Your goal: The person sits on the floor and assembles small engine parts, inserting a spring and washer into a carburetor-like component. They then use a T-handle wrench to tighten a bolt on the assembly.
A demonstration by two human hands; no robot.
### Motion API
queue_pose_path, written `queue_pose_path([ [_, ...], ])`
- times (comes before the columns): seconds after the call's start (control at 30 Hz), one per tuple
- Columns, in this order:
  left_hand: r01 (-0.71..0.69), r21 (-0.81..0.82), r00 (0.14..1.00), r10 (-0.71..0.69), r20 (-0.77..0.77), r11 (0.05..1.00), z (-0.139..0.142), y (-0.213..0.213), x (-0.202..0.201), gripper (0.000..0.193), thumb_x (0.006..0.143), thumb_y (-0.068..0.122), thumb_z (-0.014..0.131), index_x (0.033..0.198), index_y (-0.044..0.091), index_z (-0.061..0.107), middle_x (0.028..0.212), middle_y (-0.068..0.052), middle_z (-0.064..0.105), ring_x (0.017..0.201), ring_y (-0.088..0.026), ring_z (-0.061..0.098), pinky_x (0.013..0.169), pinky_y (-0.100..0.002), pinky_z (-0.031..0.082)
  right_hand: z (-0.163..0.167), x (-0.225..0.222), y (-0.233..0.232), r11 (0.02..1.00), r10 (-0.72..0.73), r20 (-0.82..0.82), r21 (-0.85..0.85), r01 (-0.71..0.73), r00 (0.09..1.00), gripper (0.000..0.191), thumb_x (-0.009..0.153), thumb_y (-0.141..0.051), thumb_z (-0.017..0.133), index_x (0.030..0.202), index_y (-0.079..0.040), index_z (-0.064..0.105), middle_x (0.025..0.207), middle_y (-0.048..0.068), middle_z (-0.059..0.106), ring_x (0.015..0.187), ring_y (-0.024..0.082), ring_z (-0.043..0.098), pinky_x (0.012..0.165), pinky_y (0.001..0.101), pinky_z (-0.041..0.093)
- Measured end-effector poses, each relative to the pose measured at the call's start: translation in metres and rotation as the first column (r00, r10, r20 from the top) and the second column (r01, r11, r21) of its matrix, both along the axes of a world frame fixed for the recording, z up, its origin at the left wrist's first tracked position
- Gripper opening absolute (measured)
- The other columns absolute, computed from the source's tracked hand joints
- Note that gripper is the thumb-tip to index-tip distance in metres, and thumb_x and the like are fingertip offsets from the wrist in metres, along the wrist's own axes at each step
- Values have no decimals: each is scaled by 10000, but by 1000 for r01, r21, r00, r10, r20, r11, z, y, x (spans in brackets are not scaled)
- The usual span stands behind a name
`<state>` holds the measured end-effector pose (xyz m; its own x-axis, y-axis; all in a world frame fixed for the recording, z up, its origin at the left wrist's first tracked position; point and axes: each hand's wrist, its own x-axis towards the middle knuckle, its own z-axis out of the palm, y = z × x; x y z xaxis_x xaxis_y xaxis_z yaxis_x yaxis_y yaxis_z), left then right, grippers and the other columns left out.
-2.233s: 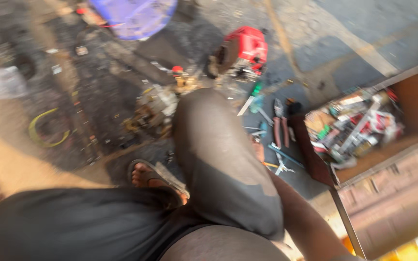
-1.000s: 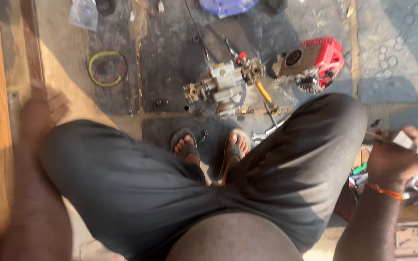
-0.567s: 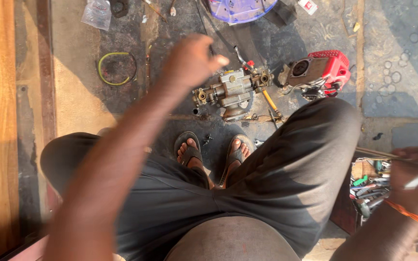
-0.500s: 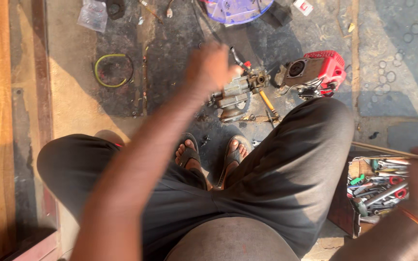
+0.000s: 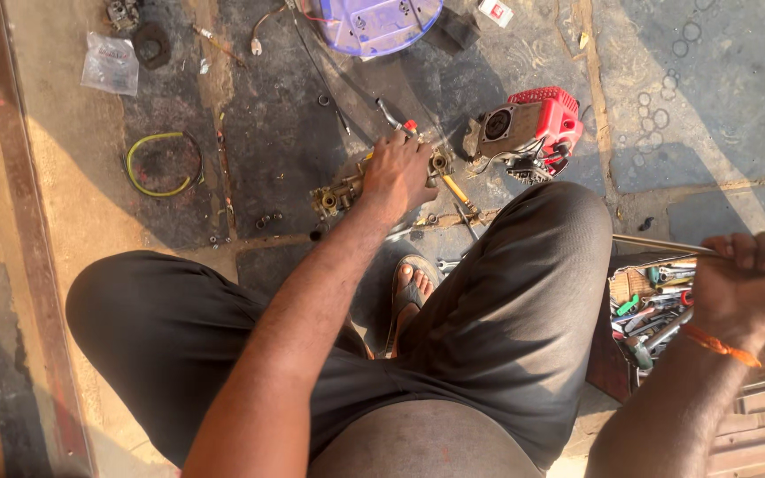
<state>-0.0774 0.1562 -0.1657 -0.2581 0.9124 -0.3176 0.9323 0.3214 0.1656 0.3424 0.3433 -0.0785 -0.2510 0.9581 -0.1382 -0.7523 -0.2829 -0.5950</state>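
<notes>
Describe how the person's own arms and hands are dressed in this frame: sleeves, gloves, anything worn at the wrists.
Both arms are bare to the frame's edge, with no sleeves showing. The left hand and the right hand wear no gloves. A thin orange band circles the right wrist; the left wrist carries nothing. No rings or watch can be made out.

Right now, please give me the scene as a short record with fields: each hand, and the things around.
left hand: closed on a small metal engine part lying on the ground
right hand: gripping a thin metal rod above the toolbox
toolbox: open, full of hand tools
red engine housing: on the ground, right of the left hand
yellow-green hose loop: on the ground, left
</notes>
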Motion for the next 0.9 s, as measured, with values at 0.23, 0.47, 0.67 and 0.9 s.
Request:
queue_pose_path([
  [0.23, 31, -52, 999, -29, 41, 998, 9, 5, -8, 911, 826, 670, 756, 1419, 34, 483, 1412, -183, 552, 1347, -341, 442, 1130, -557, 328, -10, -47, 22, 962, -115, -166, -264, 69, 979, 562, 1092, -580, 583, 757, -135, 509, 648, -18, 404, 524, 134, 357, 539, 300, 319],
  [0.47, -75, -48, 977, 63, -203, 996, 0, 16, 25, 294, 1003, 193, 610, 1280, 94, 607, 1085, -72, 717, 1084, -220, 633, 1177, -512, 313, -15, -90, 21, 936, -158, -171, -340, 92, 973, 569, 1093, -588, 566, 758, -133, 503, 646, -21, 402, 574, 143, 352, 545, 295, 328],
  [0.67, 139, 33, 972, -130, -196, 990, -10, -4, 14, 391, 862, 225, 726, 1201, 58, 625, 1072, -105, 704, 1072, -226, 635, 1102, -509, 350, -12, -101, 30, 937, -122, -187, -346, 51, 975, 569, 1061, -602, 563, 757, -124, 511, 622, -18, 366, 549, 154, 308, 528, 302, 301],
  [0.9, 176, 0, 965, -173, -197, 984, -9, -10, 17, 413, 874, 215, 739, 1224, 34, 613, 1011, -98, 708, 1016, -226, 659, 1119, -504, 357, -21, -112, 29, 890, -153, -152, -450, 70, 976, 597, 1048, -613, 561, 709, -127, 490, 592, -23, 340, 535, 146, 301, 569, 319, 329],
])
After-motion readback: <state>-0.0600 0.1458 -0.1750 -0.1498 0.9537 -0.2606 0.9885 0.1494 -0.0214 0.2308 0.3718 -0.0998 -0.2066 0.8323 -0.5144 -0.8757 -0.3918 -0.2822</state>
